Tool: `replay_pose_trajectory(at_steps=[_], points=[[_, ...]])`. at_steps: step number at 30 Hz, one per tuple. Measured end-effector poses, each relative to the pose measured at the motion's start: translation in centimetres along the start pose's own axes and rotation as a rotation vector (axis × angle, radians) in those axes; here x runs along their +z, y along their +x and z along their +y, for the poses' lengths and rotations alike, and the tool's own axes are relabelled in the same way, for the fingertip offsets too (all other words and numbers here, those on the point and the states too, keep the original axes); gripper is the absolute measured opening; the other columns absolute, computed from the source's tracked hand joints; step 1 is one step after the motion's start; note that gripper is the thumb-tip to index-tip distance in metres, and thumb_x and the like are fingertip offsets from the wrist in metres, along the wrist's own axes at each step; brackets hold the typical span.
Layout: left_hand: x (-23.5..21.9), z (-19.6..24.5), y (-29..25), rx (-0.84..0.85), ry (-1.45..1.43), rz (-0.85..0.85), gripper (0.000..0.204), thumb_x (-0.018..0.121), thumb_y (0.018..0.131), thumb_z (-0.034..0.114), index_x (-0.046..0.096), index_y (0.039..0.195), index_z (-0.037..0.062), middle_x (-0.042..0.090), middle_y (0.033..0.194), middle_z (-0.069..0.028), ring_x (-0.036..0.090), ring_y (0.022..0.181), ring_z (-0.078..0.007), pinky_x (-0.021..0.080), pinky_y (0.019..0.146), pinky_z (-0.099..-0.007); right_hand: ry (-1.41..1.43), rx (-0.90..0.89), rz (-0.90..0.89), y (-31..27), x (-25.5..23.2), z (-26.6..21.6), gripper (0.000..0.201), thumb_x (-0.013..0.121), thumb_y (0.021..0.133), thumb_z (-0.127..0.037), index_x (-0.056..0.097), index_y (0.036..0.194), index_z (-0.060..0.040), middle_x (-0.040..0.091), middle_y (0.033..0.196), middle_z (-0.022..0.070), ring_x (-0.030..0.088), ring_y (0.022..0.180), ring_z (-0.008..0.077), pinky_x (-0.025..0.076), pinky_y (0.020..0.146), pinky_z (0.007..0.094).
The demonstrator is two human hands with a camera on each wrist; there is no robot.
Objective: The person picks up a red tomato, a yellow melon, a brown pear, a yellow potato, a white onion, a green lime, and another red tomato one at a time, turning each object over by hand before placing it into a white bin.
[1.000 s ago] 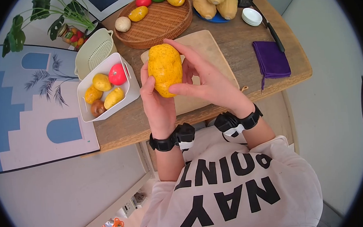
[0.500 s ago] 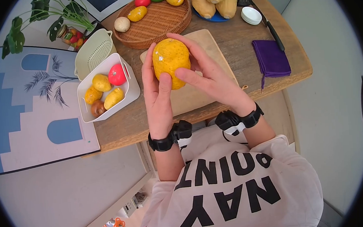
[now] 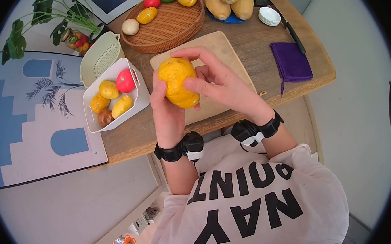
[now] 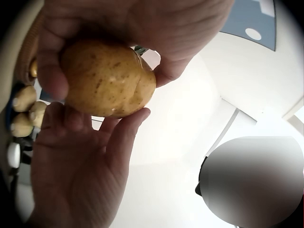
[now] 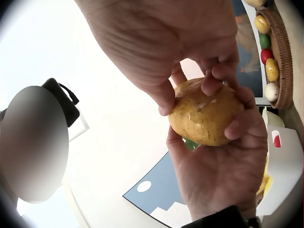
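Note:
A large yellow potato (image 3: 178, 78) with brown specks is held up between both hands over the wooden cutting board (image 3: 232, 59). My left hand (image 3: 167, 117) grips its left side, thumb in front. My right hand (image 3: 224, 84) holds the right side, thumb on the near face and index finger arched over the top. In the left wrist view, the potato (image 4: 109, 78) shows smooth, shiny skin with a slight crease. In the right wrist view, fingertips of both hands curl round the potato (image 5: 204, 114).
To the left, a white bin (image 3: 138, 103) contains potatoes, an onion and a red vegetable, beside a pale colander (image 3: 102, 58). Behind stands a wicker tray (image 3: 167, 29) with produce. On the right lie a purple cloth (image 3: 291, 61), a knife (image 3: 295, 37) and white dishes (image 3: 269, 16).
The potato has been turned in the hands, showing a different face. It rose slightly to the right, then came back left and lower, with the right fingers regripping over its top.

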State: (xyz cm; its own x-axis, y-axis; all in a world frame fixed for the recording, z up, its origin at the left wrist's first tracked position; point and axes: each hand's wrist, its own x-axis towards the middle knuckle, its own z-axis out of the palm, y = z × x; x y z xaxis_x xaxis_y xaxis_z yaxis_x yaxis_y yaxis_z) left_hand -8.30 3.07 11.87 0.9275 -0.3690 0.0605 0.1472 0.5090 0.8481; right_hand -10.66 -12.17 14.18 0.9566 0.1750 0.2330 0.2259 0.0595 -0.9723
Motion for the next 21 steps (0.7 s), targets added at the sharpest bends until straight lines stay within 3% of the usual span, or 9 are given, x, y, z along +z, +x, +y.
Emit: replay_pose_trajectory(at_steps=[2, 5, 8, 11, 14, 17, 21], points=[[0.3, 0.2, -0.1, 0.014, 0.003, 0.036, 0.052, 0.044, 0.096, 0.048, 0.043, 0.132, 0.0103, 0.057, 0.117, -0.0072, 0.06, 0.099, -0.0179, 0.053, 0.06, -0.0295, 0.051, 0.0, -0.003, 0.1, -0.1, 0.2, 0.05, 0.06, 0.096, -0.015, 0.039, 0.142, -0.0094, 0.05, 0.123, 0.0026, 0.055, 0.081, 0.0057, 0.044, 0.066, 0.0193], [0.2, 0.2, 0.4, 0.126, 0.092, 0.076, 0.055, 0.05, 0.095, 0.052, 0.048, 0.129, 0.0087, 0.056, 0.122, -0.0078, 0.059, 0.108, -0.0212, 0.055, 0.077, -0.0377, 0.065, 0.005, -0.013, 0.1, -0.3, 0.6, 0.05, 0.058, 0.098, -0.017, 0.038, 0.143, -0.0099, 0.046, 0.128, 0.0023, 0.055, 0.088, 0.006, 0.044, 0.069, 0.0197], [-0.3, -0.3, 0.8, 0.302, 0.193, 0.064, 0.052, 0.067, 0.086, 0.02, 0.045, 0.131, 0.0078, 0.054, 0.123, -0.0077, 0.057, 0.108, -0.0183, 0.051, 0.089, -0.0317, 0.07, -0.013, -0.047, 0.0, -0.2, 0.9, 0.049, 0.057, 0.099, -0.019, 0.037, 0.143, -0.0094, 0.049, 0.124, 0.0019, 0.055, 0.095, 0.0059, 0.044, 0.071, 0.0204], [-0.6, 0.7, 0.5, 0.364, 0.441, -0.084, 0.069, 0.078, 0.07, 0.004, 0.046, 0.131, 0.0071, 0.053, 0.122, -0.0074, 0.056, 0.11, -0.0179, 0.045, 0.098, -0.032, 0.157, 0.042, -0.038, 0.0, 0.0, 0.6, 0.045, 0.054, 0.1, -0.022, 0.038, 0.14, -0.009, 0.052, 0.118, 0.0008, 0.054, 0.099, 0.006, 0.044, 0.072, 0.0205], [-1.6, 0.8, 0.4, 0.334, 0.647, -0.08, 0.08, 0.084, 0.061, 0.004, 0.046, 0.132, 0.0066, 0.053, 0.122, -0.0073, 0.056, 0.11, -0.018, 0.046, 0.096, -0.032, 0.27, 0.025, 0.04, 0.1, 0.3, 0.9, 0.032, 0.059, 0.097, -0.023, 0.05, 0.124, -0.0071, 0.052, 0.111, 0.0016, 0.053, 0.076, 0.0038, 0.045, 0.063, 0.0213], [-2.3, 1.1, 0.2, 0.429, 0.693, -0.225, 0.081, 0.084, 0.061, 0.006, 0.045, 0.132, 0.0066, 0.054, 0.119, -0.0077, 0.056, 0.11, -0.0185, 0.045, 0.096, -0.032, 0.202, 0.099, 0.017, 0.1, -0.6, 0.8, 0.027, 0.06, 0.097, -0.026, 0.053, 0.116, -0.008, 0.055, 0.099, -0.0023, 0.052, 0.074, 0.0028, 0.041, 0.059, 0.0199], [-2.1, 1.1, -0.1, 0.258, 0.428, -0.211, 0.074, 0.082, 0.067, 0.012, 0.044, 0.13, 0.0061, 0.055, 0.116, -0.0087, 0.059, 0.104, -0.0196, 0.052, 0.085, -0.0309, 0.207, 0.141, 0.03, 0.0, -1.0, 0.8, 0.024, 0.063, 0.096, -0.026, 0.055, 0.11, -0.0086, 0.055, 0.095, -0.0031, 0.052, 0.072, 0.0022, 0.038, 0.056, 0.0189]])
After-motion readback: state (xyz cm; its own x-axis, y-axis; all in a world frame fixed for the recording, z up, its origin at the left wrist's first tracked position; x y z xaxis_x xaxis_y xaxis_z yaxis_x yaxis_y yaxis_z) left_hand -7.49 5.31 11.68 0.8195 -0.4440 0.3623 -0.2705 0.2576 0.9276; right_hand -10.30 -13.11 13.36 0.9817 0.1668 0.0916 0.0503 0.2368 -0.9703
